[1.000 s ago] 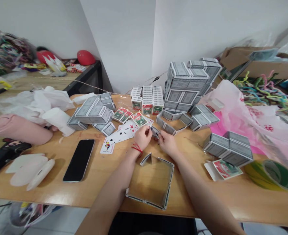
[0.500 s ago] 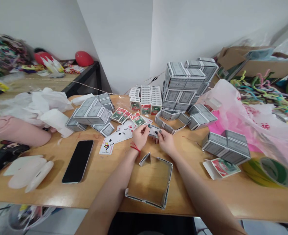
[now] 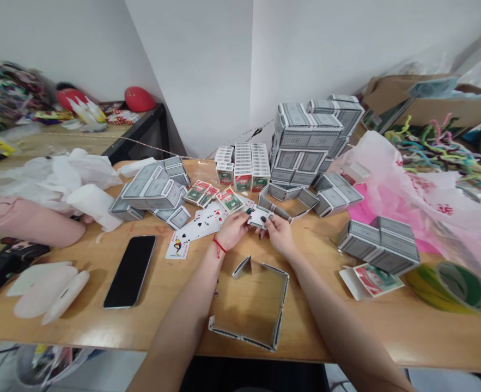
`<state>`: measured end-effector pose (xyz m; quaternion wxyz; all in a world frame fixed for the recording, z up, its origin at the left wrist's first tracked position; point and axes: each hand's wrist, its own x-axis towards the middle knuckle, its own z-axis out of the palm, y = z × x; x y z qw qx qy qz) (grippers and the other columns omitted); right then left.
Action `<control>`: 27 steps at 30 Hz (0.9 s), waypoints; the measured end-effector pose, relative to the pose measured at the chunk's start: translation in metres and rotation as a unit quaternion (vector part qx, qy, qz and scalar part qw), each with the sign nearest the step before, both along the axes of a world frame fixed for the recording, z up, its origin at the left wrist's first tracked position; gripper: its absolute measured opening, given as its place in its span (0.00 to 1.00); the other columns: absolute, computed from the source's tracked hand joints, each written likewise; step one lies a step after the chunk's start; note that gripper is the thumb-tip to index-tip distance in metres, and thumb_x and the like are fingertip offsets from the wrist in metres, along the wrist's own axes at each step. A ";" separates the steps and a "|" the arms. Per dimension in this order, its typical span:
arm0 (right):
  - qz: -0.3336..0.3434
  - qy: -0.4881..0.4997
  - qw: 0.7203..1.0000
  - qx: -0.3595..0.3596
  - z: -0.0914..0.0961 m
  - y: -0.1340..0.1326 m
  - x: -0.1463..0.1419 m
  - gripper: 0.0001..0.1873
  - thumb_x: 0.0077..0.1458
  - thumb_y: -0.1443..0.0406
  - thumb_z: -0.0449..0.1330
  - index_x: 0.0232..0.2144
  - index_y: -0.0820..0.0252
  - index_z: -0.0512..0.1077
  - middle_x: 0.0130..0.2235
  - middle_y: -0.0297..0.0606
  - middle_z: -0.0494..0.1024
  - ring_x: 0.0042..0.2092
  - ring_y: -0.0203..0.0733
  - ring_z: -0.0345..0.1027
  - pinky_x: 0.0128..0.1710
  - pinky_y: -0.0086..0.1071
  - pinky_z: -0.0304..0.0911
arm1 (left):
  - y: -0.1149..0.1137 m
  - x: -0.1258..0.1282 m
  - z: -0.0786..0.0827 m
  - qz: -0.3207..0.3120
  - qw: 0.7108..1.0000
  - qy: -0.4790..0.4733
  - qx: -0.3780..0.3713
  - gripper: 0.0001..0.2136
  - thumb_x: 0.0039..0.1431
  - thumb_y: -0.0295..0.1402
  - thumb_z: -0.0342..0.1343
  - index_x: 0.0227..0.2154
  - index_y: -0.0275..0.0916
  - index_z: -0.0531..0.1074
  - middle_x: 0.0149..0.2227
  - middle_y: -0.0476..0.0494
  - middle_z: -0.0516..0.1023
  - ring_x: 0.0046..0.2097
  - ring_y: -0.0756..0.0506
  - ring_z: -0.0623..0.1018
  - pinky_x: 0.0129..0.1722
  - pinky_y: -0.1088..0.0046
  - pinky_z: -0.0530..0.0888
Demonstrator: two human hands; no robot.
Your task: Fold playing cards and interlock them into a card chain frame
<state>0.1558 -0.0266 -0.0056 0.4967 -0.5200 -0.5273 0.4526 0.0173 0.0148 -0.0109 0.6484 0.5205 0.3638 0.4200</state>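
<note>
A playing card [image 3: 259, 216] is pinched between my two hands above the middle of the table. My left hand [image 3: 232, 230], a red string round its wrist, grips the card's left end. The right end is in my right hand [image 3: 279, 231]. Just below them, on the tabletop, stands a square frame of folded cards [image 3: 280, 305], with a small folded card [image 3: 242, 267] at its upper left. Loose face-up cards [image 3: 201, 224] lie fanned to the left of my hands, a joker among them. A red and green card box [image 3: 230, 200] rests at their upper edge.
Grey card-built blocks [image 3: 154, 185] stand at the left, with a tall stack [image 3: 305, 136] at the back right. Packed card decks [image 3: 243, 166] stand between them. A phone [image 3: 129, 272] lies left, a roll of tape [image 3: 452, 287] right. A pink plastic bag [image 3: 412, 190] covers the right side.
The card between my hands has turned so that its white face shows more. My left hand has shifted slightly left and down.
</note>
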 end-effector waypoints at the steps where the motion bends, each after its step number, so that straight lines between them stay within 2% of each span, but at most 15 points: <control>1: 0.000 0.002 1.000 -0.002 -0.001 0.000 0.000 0.19 0.51 0.49 0.49 0.24 0.58 0.63 0.20 0.35 0.73 0.18 0.34 0.63 0.18 0.29 0.60 | 0.000 0.000 0.000 0.000 1.000 0.008 0.006 0.08 0.53 0.36 0.47 0.24 0.37 0.66 0.28 0.44 0.72 0.30 0.50 0.72 0.30 0.72 0.71; 6: 0.007 0.011 1.000 -0.008 -0.002 -0.001 0.000 0.20 0.50 0.48 0.50 0.24 0.59 0.63 0.21 0.36 0.74 0.17 0.35 0.63 0.18 0.29 0.60 | 0.000 0.000 0.002 0.003 1.000 -0.009 0.000 0.07 0.50 0.35 0.51 0.25 0.37 0.69 0.28 0.44 0.74 0.30 0.50 0.73 0.30 0.71 0.71; 13: 0.040 0.016 0.999 -0.013 0.006 -0.004 0.001 0.20 0.50 0.48 0.50 0.23 0.59 0.63 0.20 0.36 0.74 0.17 0.34 0.63 0.18 0.29 0.60 | -0.002 0.001 0.008 0.012 1.000 -0.017 -0.015 0.08 0.47 0.37 0.55 0.26 0.36 0.71 0.26 0.45 0.73 0.29 0.49 0.72 0.29 0.71 0.70; 17: 0.057 0.022 0.998 -0.018 0.004 -0.004 0.001 0.20 0.50 0.48 0.51 0.24 0.59 0.62 0.21 0.35 0.74 0.17 0.34 0.64 0.18 0.28 0.60 | -0.003 0.005 0.005 0.055 0.998 0.002 0.003 0.09 0.47 0.38 0.54 0.25 0.36 0.68 0.23 0.48 0.70 0.26 0.51 0.70 0.27 0.74 0.67; 23: 0.084 0.023 0.996 -0.029 -0.003 -0.006 -0.002 0.20 0.50 0.49 0.51 0.24 0.59 0.62 0.19 0.34 0.73 0.17 0.34 0.64 0.17 0.27 0.59 | -0.007 0.012 0.003 0.125 0.978 0.133 0.097 0.10 0.52 0.36 0.50 0.21 0.37 0.62 0.20 0.53 0.64 0.24 0.54 0.65 0.24 0.77 0.63; 27: 0.089 0.038 0.995 -0.028 0.001 -0.005 -0.003 0.19 0.50 0.49 0.52 0.24 0.60 0.63 0.20 0.34 0.74 0.17 0.34 0.64 0.16 0.27 0.57 | -0.009 0.013 0.004 0.122 0.986 0.095 0.067 0.12 0.53 0.39 0.49 0.20 0.38 0.58 0.17 0.55 0.60 0.20 0.55 0.63 0.20 0.79 0.60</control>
